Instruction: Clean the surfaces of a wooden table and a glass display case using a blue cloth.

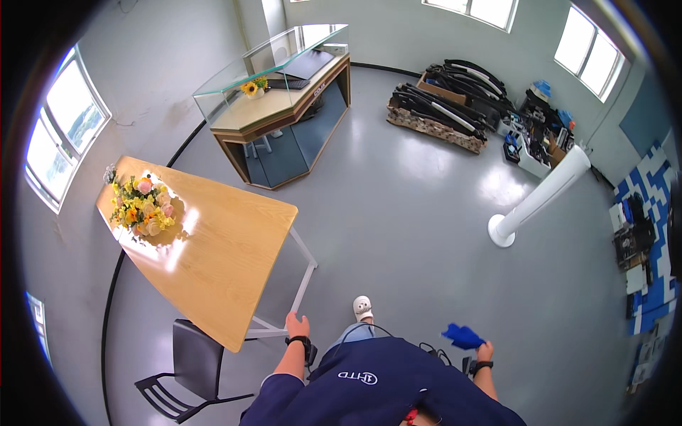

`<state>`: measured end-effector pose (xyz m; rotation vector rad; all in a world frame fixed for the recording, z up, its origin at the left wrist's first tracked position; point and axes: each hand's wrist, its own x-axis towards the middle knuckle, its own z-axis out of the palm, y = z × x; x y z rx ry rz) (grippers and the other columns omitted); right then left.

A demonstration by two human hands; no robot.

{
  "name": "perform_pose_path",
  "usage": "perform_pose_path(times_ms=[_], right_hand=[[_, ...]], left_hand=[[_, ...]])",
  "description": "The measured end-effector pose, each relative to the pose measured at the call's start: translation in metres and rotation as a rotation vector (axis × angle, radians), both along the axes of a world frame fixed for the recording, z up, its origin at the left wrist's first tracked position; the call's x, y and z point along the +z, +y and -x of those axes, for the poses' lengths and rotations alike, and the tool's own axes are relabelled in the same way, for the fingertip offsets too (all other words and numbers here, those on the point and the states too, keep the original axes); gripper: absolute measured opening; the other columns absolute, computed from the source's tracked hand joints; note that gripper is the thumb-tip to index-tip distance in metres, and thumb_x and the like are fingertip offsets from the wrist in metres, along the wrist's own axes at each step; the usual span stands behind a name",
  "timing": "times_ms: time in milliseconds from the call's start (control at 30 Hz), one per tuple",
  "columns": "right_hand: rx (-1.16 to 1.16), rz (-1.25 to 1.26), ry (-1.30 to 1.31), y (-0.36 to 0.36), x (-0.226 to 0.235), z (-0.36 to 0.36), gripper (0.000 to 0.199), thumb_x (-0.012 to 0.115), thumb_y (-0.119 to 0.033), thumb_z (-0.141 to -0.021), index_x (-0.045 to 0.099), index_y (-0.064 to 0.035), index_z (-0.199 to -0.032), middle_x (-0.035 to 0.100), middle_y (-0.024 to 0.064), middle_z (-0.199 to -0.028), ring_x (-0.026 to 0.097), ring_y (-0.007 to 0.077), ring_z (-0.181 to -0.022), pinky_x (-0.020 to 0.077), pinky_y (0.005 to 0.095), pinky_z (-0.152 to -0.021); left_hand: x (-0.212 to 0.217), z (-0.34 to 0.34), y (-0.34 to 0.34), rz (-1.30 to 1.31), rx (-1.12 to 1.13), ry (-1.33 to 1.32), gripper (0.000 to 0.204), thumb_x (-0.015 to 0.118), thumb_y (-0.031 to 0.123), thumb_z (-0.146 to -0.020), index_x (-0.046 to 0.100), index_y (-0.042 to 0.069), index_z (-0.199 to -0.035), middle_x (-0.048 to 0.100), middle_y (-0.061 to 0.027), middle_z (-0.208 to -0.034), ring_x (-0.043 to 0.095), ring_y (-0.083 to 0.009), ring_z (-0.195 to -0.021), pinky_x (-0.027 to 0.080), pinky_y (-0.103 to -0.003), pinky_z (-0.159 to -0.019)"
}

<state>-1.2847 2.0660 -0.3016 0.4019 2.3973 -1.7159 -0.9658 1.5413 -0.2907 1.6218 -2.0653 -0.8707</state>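
A blue cloth (464, 336) is gripped by the right hand (485, 352), its length stretched leftward and slightly ahead. The table (231, 245) is set ahead-left of the nearer left hand (298, 326), whose open or closed state cannot be told.

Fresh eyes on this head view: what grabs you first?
Probably the yellow-and-pink flower arrangement on the wooden table at left. Next, likely the bright blue cloth in the right hand, lower right of the picture. Then the tall white column standing on the grey floor at right.
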Motion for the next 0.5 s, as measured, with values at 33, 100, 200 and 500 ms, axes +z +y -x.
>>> perform_pose_path(times_ms=[33, 100, 200, 500], right_hand=[[-0.120, 0.019, -0.112, 0.021, -0.016, -0.009, 0.012, 0.041, -0.003, -0.071, 0.051, -0.0012, -0.064, 0.048, 0.0045, -0.055, 0.044, 0.0148, -0.050, 0.0370, 0.0305, -0.045], [-0.163, -0.121, -0.305, 0.021, -0.022, -0.018, 0.012, 0.041, -0.004, -0.072, 0.051, -0.0013, -0.066, 0.049, 0.0050, -0.057, 0.045, 0.0157, -0.052, 0.0377, 0.0311, -0.047], [-0.104, -0.260, -0.471, -0.007, -0.022, -0.001, 0.013, 0.041, -0.005, -0.073, 0.052, -0.0014, -0.069, 0.051, 0.0058, -0.060, 0.046, 0.0169, -0.054, 0.0388, 0.0320, -0.049], [0.180, -0.314, -0.487, -0.125, -0.009, 0.145, 0.016, 0.040, -0.009, -0.075, 0.054, -0.0018, -0.077, 0.055, 0.0083, -0.070, 0.050, 0.0207, -0.062, 0.0421, 0.0348, -0.057]], left_hand=[[0.009, 0.032, -0.011, 0.030, -0.029, -0.012, 0.038, 0.058, 0.013, -0.073, 0.048, -0.003, -0.106, 0.049, -0.0221, -0.108, 0.044, -0.0364, -0.107, 0.034, -0.042, -0.094], [0.025, 0.088, -0.040, 0.079, -0.119, 0.045, 0.040, 0.059, 0.015, -0.073, 0.048, -0.001, -0.108, 0.047, -0.0228, -0.115, 0.043, -0.0363, -0.111, 0.034, -0.042, -0.094], [0.041, 0.154, -0.087, 0.157, -0.280, 0.038, 0.044, 0.059, 0.018, -0.073, 0.046, 0.002, -0.113, 0.038, -0.0221, -0.128, 0.039, -0.0349, -0.117, 0.033, -0.042, -0.095], [0.079, 0.216, -0.154, 0.132, -0.045, 0.008, 0.056, 0.057, 0.025, -0.075, 0.039, 0.005, -0.124, 0.029, -0.0188, -0.136, 0.031, -0.0346, -0.123, 0.027, -0.052, -0.097]])
